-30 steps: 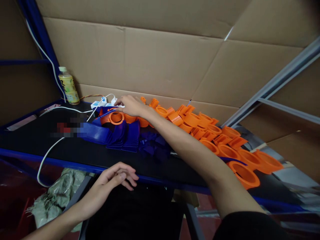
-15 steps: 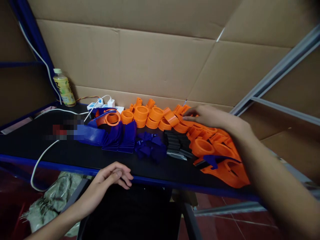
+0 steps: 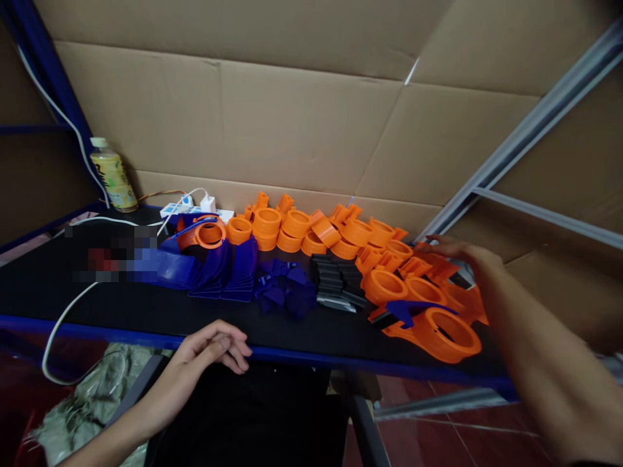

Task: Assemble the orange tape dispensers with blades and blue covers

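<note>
My left hand [image 3: 209, 350] rests near the front edge of the black table [image 3: 121, 305], fingers loosely curled and holding nothing. My right hand [image 3: 460, 256] reaches over the right end of a long heap of orange ring-shaped plastic parts [image 3: 350, 240], palm down and fingers stretched towards them. A large orange ring part [image 3: 438, 334] with a blue strip across it lies nearest me. Stacks of blue flat parts [image 3: 228, 266], a pile of small dark blue pieces [image 3: 285, 292] and a stack of black pieces [image 3: 335, 279] lie between the hands.
A drink bottle [image 3: 109, 175] stands at the back left by a white power strip [image 3: 195, 209] with a white cable [image 3: 68, 311] trailing off the front edge. Cardboard sheets [image 3: 292, 117] form the back wall. A grey metal frame [image 3: 525, 136] rises at the right.
My right hand has swept from the power strip at the back left across the orange parts to the right end of the heap. The left hand has stayed put.
</note>
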`<action>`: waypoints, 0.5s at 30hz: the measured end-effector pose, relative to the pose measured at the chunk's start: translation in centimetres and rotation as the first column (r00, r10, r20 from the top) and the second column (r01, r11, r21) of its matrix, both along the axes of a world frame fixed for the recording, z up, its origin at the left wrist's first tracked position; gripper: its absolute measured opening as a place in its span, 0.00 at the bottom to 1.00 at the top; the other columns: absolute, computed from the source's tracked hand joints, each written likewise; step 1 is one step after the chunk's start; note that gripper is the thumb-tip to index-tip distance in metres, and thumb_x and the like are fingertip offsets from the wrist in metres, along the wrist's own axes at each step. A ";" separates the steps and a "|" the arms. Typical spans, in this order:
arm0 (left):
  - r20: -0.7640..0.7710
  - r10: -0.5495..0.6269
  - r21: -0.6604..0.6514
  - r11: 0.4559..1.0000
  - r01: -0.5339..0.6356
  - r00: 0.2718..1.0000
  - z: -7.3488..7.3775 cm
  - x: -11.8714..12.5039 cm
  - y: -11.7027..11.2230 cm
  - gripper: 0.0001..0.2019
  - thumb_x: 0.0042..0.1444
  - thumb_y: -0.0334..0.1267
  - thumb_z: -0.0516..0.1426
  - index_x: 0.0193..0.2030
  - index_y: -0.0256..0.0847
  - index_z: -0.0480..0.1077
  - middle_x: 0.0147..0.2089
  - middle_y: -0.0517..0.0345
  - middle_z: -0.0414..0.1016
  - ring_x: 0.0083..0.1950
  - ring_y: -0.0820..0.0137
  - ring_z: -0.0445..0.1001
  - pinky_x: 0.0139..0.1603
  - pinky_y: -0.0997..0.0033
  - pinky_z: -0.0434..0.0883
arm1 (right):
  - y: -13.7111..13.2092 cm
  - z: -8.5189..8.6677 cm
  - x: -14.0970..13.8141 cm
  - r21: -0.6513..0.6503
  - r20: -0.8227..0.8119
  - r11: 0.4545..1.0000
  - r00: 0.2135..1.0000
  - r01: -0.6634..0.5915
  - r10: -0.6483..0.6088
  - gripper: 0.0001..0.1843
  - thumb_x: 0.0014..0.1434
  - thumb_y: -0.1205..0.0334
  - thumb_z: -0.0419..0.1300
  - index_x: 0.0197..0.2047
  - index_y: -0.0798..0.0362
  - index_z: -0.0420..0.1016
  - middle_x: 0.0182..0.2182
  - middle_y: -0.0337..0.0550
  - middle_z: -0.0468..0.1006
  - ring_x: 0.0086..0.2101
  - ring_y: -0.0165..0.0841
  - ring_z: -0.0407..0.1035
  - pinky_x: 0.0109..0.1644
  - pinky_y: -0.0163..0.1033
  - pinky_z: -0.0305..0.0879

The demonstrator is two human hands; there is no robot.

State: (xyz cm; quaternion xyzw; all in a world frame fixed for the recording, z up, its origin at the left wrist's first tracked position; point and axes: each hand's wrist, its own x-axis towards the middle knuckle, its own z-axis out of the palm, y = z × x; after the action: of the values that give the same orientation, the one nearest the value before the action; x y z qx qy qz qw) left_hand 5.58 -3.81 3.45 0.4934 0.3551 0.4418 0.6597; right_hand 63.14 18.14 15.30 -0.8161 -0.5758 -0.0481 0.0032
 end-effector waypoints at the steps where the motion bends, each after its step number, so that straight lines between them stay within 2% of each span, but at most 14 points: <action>1: -0.001 -0.001 -0.001 1.000 0.001 1.000 0.0 0.0 0.0 0.13 0.67 0.44 0.56 0.47 0.39 0.78 0.44 0.47 0.81 0.42 0.61 0.79 0.47 0.61 0.73 | 0.2 -0.4 0.3 -0.057 -0.041 0.998 0.999 0.032 -0.034 0.16 0.67 0.55 0.61 0.55 0.50 0.73 0.55 0.49 0.73 0.49 0.37 0.73 0.51 0.45 0.73; 4: -0.009 -0.001 -0.005 1.000 0.001 1.000 -0.2 0.1 0.0 0.13 0.67 0.43 0.56 0.46 0.39 0.78 0.43 0.48 0.81 0.42 0.61 0.78 0.47 0.61 0.72 | 0.7 -1.2 0.9 -0.089 -0.097 0.994 0.992 0.066 -0.074 0.18 0.67 0.54 0.61 0.56 0.52 0.72 0.55 0.49 0.73 0.49 0.38 0.72 0.51 0.47 0.73; 8: -0.018 -0.009 0.001 1.000 0.009 1.000 -0.5 0.0 0.0 0.13 0.68 0.43 0.55 0.47 0.39 0.77 0.43 0.48 0.81 0.42 0.61 0.78 0.47 0.61 0.72 | 0.9 -0.9 1.3 0.031 -0.067 0.996 0.994 0.089 -0.087 0.19 0.68 0.54 0.60 0.57 0.56 0.71 0.53 0.50 0.74 0.49 0.40 0.73 0.50 0.49 0.73; 12: -0.017 -0.017 0.007 1.000 0.018 1.000 -0.7 0.0 0.0 0.13 0.68 0.43 0.54 0.47 0.39 0.76 0.44 0.48 0.80 0.43 0.60 0.78 0.48 0.60 0.72 | -0.2 1.3 1.4 0.260 0.011 0.964 0.998 0.057 -0.062 0.32 0.60 0.45 0.64 0.54 0.67 0.75 0.46 0.62 0.76 0.43 0.39 0.73 0.42 0.42 0.66; 13: -0.016 -0.022 0.007 1.000 0.022 1.000 -0.7 0.0 0.0 0.13 0.68 0.43 0.54 0.47 0.39 0.76 0.44 0.48 0.80 0.43 0.60 0.78 0.48 0.60 0.72 | -0.6 2.1 1.3 0.323 0.034 0.946 0.998 0.033 -0.047 0.35 0.58 0.43 0.64 0.54 0.68 0.75 0.45 0.65 0.76 0.42 0.39 0.73 0.40 0.42 0.64; 15: -0.008 -0.039 0.010 0.999 0.039 0.999 -0.5 0.1 -0.1 0.13 0.68 0.42 0.53 0.47 0.39 0.76 0.44 0.48 0.80 0.43 0.61 0.78 0.47 0.60 0.72 | -2.0 3.7 0.4 0.486 0.111 0.874 0.993 -0.025 -0.034 0.38 0.56 0.39 0.63 0.52 0.68 0.76 0.45 0.66 0.76 0.41 0.37 0.72 0.38 0.43 0.62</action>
State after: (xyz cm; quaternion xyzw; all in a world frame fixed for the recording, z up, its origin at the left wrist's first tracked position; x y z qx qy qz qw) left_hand 5.65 -3.88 2.94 0.5052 0.3457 0.4289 0.6643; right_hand 63.51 16.19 18.97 -0.7863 -0.5426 -0.2383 0.1748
